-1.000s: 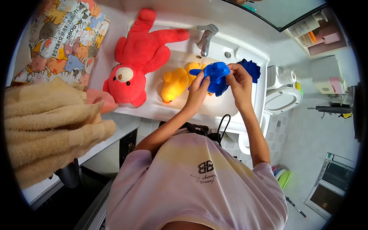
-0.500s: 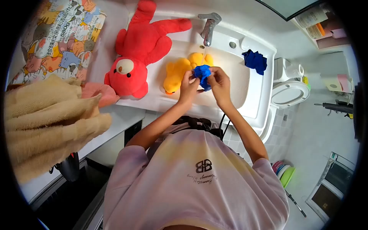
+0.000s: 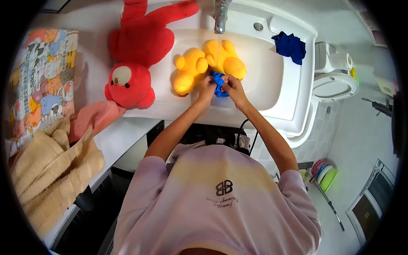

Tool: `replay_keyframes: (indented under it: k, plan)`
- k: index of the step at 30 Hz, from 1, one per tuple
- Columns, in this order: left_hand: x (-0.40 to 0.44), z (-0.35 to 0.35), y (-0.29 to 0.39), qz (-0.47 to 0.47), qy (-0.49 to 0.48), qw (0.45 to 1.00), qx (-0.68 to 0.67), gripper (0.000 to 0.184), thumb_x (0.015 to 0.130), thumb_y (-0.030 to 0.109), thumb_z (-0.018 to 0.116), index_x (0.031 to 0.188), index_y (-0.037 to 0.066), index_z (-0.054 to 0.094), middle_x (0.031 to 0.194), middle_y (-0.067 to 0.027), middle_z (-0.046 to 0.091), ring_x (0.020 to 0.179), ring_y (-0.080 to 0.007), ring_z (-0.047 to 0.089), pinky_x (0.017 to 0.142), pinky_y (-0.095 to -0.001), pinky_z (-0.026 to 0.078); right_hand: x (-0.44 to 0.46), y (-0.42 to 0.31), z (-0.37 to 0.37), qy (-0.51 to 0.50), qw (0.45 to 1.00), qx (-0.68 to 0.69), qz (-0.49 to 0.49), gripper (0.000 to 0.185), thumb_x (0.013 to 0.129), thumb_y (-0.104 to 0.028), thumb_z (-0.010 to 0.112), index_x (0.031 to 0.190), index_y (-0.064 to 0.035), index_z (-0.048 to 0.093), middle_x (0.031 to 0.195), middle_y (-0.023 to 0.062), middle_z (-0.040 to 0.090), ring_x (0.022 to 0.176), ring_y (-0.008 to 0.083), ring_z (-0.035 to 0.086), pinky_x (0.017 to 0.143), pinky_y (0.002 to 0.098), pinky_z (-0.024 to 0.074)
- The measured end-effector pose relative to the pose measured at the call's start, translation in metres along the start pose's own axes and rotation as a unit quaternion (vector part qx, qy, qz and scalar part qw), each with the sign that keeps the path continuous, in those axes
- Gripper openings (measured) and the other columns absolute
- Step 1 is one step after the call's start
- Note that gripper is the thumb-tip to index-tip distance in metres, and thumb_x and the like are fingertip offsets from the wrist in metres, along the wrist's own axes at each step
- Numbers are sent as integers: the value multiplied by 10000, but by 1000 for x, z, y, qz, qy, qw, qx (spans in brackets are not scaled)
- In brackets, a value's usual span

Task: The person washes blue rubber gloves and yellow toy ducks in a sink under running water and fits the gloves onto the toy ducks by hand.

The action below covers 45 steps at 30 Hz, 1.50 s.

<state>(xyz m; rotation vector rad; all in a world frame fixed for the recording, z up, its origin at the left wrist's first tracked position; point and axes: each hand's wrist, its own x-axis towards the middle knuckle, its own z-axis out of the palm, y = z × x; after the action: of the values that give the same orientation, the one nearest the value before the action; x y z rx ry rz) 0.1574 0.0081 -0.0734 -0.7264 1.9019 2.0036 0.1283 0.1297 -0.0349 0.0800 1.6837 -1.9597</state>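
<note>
- In the head view, the left hand has its fingers pinched together on a bunched-up bright blue cloth.
- The right hand pinches the other side of the same cloth. Its thumb and fingers are squeezed on it too.
- The bright blue cloth is between the two hands, over the front part of the white sink. I cannot tell if its bottom touches the sink.
- Two yellow toys lie in the sink, just past the hands. The left yellow toy is near the left hand. The right yellow toy is right behind the blue cloth. They lie side by side and look like they touch.
- A silver tap sticks out above the right yellow toy.
- A dark blue cloth lies crumpled on the far right corner of the sink, well apart from the hands.
- A big red bear lies on the left side of the sink, with its head toward the person and its legs pointing away.
- Left of the bear is a bag with cats on it. A pink cloth and a tan towel are close to it.
- On the right, past the sink, is a white toilet.
</note>
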Motion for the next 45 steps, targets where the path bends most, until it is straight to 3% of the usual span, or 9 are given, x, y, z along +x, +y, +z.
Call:
replay_keyframes:
  k: [3, 13, 15, 19, 24, 27, 37, 39, 45]
  plan:
    - [-3, 4, 14, -165, 113, 971, -134, 212, 794, 104, 429, 993, 30, 418, 852, -83, 512, 735, -166, 539, 580, -263, 468, 3, -2, -8, -29, 999, -19, -9, 158, 729, 53, 483, 868, -23, 494, 736, 5, 468, 696, 81, 459, 637, 200, 386]
    - [17, 32, -2, -151, 176, 973, -14, 245, 795, 129, 430, 977, -30, 394, 892, -140, 498, 813, -211, 538, 629, -344, 495, 12, 18, -24, 60, 997, -38, 4, 147, 727, 9, 529, 864, -40, 511, 704, -21, 452, 679, 60, 415, 634, 179, 353]
    - [14, 34, 21, -268, 182, 934, -152, 253, 799, 138, 431, 996, -19, 396, 899, -126, 497, 788, -203, 535, 626, -344, 488, 17, 17, -25, 87, 995, 19, 37, 141, 743, 2, 538, 863, -66, 509, 721, -34, 448, 691, 52, 411, 635, 179, 349]
    - [29, 31, -26, -241, 202, 931, -184, 253, 797, 139, 447, 1010, 15, 390, 903, -113, 494, 778, -187, 528, 629, -346, 480, 17, 18, -26, 27, 997, 25, 75, 118, 752, -14, 537, 855, -67, 515, 741, -33, 475, 709, 50, 431, 643, 195, 358]
    - [24, 34, -38, -180, 234, 954, -59, 220, 785, 108, 474, 974, 28, 395, 857, -89, 480, 716, -166, 501, 560, -307, 447, 11, 10, -25, 29, 934, -322, -151, 162, 672, 15, 549, 819, -50, 540, 775, 64, 530, 717, 191, 489, 647, 276, 395]
    - [28, 38, -50, -141, 260, 951, -93, 212, 779, 101, 486, 958, 25, 402, 834, -77, 471, 688, -152, 482, 540, -282, 424, 3, 6, -25, 41, 904, -372, -206, 189, 639, 10, 564, 810, -69, 553, 808, 95, 532, 804, 251, 478, 688, 321, 391]
    - [31, 35, -60, -145, 289, 946, -2, 125, 726, 57, 501, 834, 6, 465, 799, -148, 533, 730, -261, 519, 646, -344, 417, 2, 16, -19, 80, 917, -348, -178, 243, 593, 24, 613, 801, -83, 544, 1085, 174, 367, 896, 309, 426, 792, 339, 355]
    - [33, 33, -60, -106, 260, 959, 33, 192, 721, 128, 563, 829, 22, 444, 748, -70, 486, 628, -148, 482, 498, -275, 406, 3, 14, -18, 102, 891, -388, -213, 243, 587, 13, 623, 795, -81, 540, 1088, 173, 380, 942, 320, 421, 799, 358, 361]
    - [30, 32, -55, -93, 254, 962, 41, 189, 712, 109, 557, 837, 13, 453, 746, -73, 490, 624, -149, 486, 501, -269, 405, 3, 21, -16, 117, 928, -295, -197, 226, 595, 12, 612, 792, -69, 537, 1090, 188, 402, 974, 339, 434, 798, 358, 374]
